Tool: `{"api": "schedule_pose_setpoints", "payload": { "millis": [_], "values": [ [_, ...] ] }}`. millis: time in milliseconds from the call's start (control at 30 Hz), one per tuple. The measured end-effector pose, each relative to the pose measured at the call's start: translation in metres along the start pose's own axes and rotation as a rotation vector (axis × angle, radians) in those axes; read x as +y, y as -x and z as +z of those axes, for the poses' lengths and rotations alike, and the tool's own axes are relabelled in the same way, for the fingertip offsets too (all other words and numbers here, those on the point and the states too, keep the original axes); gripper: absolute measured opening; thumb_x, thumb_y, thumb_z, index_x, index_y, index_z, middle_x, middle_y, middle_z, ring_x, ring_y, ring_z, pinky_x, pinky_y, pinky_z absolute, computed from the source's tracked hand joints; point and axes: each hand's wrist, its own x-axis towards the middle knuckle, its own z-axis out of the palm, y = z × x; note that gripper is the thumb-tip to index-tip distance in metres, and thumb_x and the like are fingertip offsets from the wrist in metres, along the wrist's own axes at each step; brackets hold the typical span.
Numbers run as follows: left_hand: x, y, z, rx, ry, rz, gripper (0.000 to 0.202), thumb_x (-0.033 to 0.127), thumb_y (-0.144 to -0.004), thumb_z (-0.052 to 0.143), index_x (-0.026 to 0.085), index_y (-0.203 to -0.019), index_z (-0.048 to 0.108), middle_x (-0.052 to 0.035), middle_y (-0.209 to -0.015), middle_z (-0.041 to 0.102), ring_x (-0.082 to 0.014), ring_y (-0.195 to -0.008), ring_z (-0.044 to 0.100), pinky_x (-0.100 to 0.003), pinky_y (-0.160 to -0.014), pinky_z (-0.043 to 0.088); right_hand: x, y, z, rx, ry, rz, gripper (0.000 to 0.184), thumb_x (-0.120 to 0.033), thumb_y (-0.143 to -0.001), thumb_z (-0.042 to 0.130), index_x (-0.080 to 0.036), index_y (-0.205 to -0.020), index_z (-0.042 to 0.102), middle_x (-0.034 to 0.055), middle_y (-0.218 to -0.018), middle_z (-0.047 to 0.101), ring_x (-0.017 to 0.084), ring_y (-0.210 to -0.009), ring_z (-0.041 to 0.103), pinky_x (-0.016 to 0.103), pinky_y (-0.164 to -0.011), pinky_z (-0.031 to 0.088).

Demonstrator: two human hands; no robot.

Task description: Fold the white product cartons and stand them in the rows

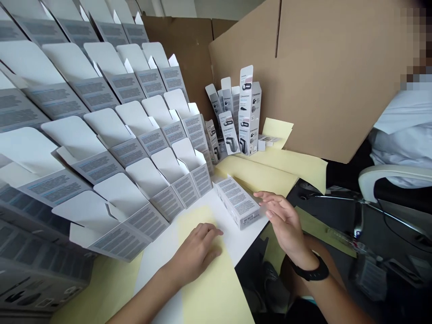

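A closed-looking grey and white printed carton (238, 202) lies on its side on the white sheet, its barcode end towards me. My right hand (283, 222), with a black band at the wrist, is at the near right corner of this carton. Its fingers are stretched out and the thumb stands apart. A faint translucent patch shows by the fingertips; I cannot make out what it is. Left of the carton, my left hand (197, 249) rests on yellow paper (216, 288), fingers loosely bent, thumb apart, nothing visible in it.
Stacked rows of open-flapped cartons (133, 144) rise at the left. More upright cartons (249, 117) stand at the back before a brown cardboard panel (313, 81). A person (405, 130) sits at the right by a white chair arm (388, 173). The table edge drops off at right.
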Motion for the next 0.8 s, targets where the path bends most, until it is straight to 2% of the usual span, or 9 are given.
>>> {"api": "schedule_pose_setpoints", "payload": {
  "millis": [100,200,267,367,433,500,633,800],
  "values": [
    [0.003,-0.005,0.007,0.076,-0.03,0.047,0.043,0.011,-0.096,0.044,0.025,-0.137,0.044,-0.0134,-0.145,0.047,-0.0295,-0.139,0.045,-0.052,-0.112,0.046,-0.001,-0.004,0.001,-0.076,-0.05,0.045,0.027,-0.04,-0.09,0.068,-0.024,-0.11,0.063,0.0113,-0.135,0.065,0.028,-0.132,0.056,0.047,-0.111,0.043],
    [0.006,-0.011,0.015,0.091,-0.02,0.02,0.054,0.007,-0.095,0.037,0.027,-0.145,0.035,-0.0127,-0.161,0.03,-0.0304,-0.152,0.029,-0.057,-0.119,0.038,-0.001,-0.003,0.003,-0.139,-0.074,0.096,0.028,-0.039,-0.092,0.067,-0.023,-0.115,0.064,0.0127,-0.139,0.063,0.027,-0.135,0.056,0.046,-0.114,0.043],
    [0.007,-0.012,0.02,0.1,0.034,-0.018,0.059,0.01,-0.097,0.036,0.03,-0.152,0.022,-0.0117,-0.167,0.016,-0.0299,-0.156,0.018,-0.058,-0.123,0.032,-0.001,0.0,0.006,-0.159,-0.081,0.111,0.031,-0.039,-0.092,0.067,-0.023,-0.118,0.063,0.013,-0.14,0.063,0.027,-0.135,0.056,0.045,-0.114,0.044],
    [0.009,-0.013,0.025,0.17,0.138,-0.069,0.068,0.025,-0.102,0.043,0.031,-0.158,0.004,-0.0121,-0.17,-0.001,-0.0319,-0.159,0.005,-0.061,-0.125,0.025,-0.002,0.006,0.01,-0.191,-0.075,0.132,0.034,-0.039,-0.093,0.067,-0.024,-0.123,0.061,0.0122,-0.142,0.061,0.026,-0.135,0.056,0.044,-0.113,0.045],
    [0.01,-0.016,0.025,0.236,0.192,-0.054,0.077,0.037,-0.1,0.053,0.031,-0.159,0.003,-0.0124,-0.17,-0.005,-0.0345,-0.158,0.003,-0.061,-0.124,0.025,-0.003,0.009,0.013,-0.209,-0.06,0.139,0.032,-0.039,-0.093,0.066,-0.024,-0.121,0.062,0.0117,-0.142,0.061,0.026,-0.135,0.056,0.044,-0.113,0.044],
    [0.011,-0.024,0.023,0.301,0.215,0.023,0.076,0.04,-0.098,0.059,0.032,-0.158,0.014,-0.0116,-0.17,0.003,-0.0341,-0.158,0.009,-0.06,-0.125,0.026,-0.004,0.01,0.014,-0.21,-0.039,0.131,0.029,-0.039,-0.093,0.066,-0.024,-0.118,0.063,0.0112,-0.14,0.063,0.026,-0.135,0.055,0.045,-0.114,0.043],
    [0.007,-0.048,0.02,0.428,0.166,0.211,0.064,0.04,-0.094,0.065,0.03,-0.15,0.037,-0.0109,-0.162,0.035,-0.033,-0.154,0.027,-0.059,-0.123,0.03,-0.003,0.011,0.013,-0.237,-0.001,0.116,0.023,-0.04,-0.094,0.065,-0.025,-0.111,0.064,0.0105,-0.135,0.065,0.027,-0.133,0.057,0.045,-0.113,0.044],
    [-0.004,-0.068,0.026,0.471,0.08,0.252,0.045,0.036,-0.094,0.066,0.029,-0.138,0.055,-0.0073,-0.144,0.06,-0.0307,-0.14,0.051,-0.062,-0.118,0.034,-0.006,0.009,0.012,-0.262,0.149,-0.032,0.009,-0.031,-0.098,0.058,-0.025,-0.101,0.064,0.0082,-0.119,0.07,0.024,-0.118,0.066,0.039,-0.099,0.053]
  ]
}}
